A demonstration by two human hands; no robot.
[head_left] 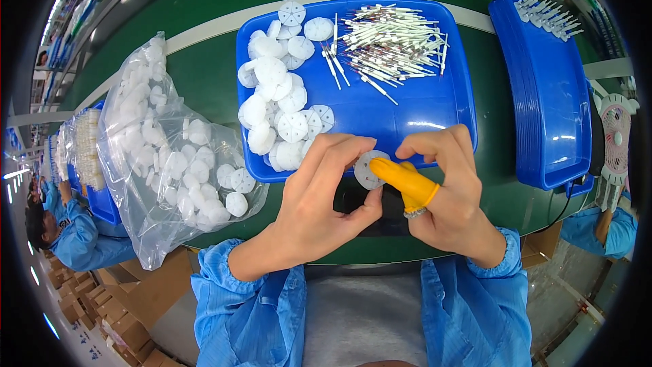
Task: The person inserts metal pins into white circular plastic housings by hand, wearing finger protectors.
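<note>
A round white plastic disc (365,175) with small slots is held just past the near edge of a blue tray (394,119). My left hand (309,197) pinches its rim between thumb and fingers. Yellow finger covers (407,182) sit on the thumb and forefinger of my right hand (455,197), and these are closed on the disc's right side, hiding part of it. Whether a small piece is also between those fingertips I cannot tell. In the tray, similar white discs (272,71) are heaped at the left, and thin white rods with dark ends (394,44) lie at the far right.
A clear plastic bag (146,231) of white discs lies left of the tray. At right stand stacked blue trays (550,115), with rod assemblies (549,17) on top, and a small fan (617,137). Co-workers in blue sleeves (92,238) sit on both sides; cardboard boxes (159,285) stand below left.
</note>
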